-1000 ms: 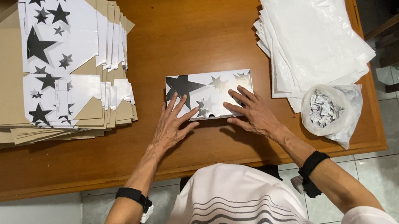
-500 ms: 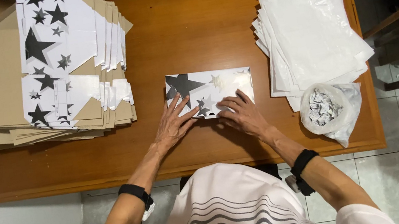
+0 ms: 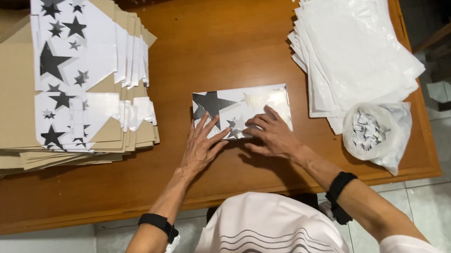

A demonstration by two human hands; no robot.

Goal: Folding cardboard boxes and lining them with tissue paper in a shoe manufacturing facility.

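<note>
A small white box printed with black stars (image 3: 246, 104) lies near the middle of the wooden table (image 3: 211, 42). My left hand (image 3: 201, 146) rests flat on the box's near left edge, fingers spread. My right hand (image 3: 271, 135) presses on its near right part, fingers bent over the surface. Both wrists wear black bands. Neither hand lifts the box; both press on it against the table.
A tall stack of flat cardboard blanks with star print (image 3: 46, 90) fills the table's left side. A pile of white plastic bags (image 3: 352, 36) lies at the right. Below it sits a clear bag of small white packets (image 3: 371, 128). Tiled floor shows beyond the table's right edge.
Both hands have slid slightly left along the box's near edge. The box has stayed in about the same place.
</note>
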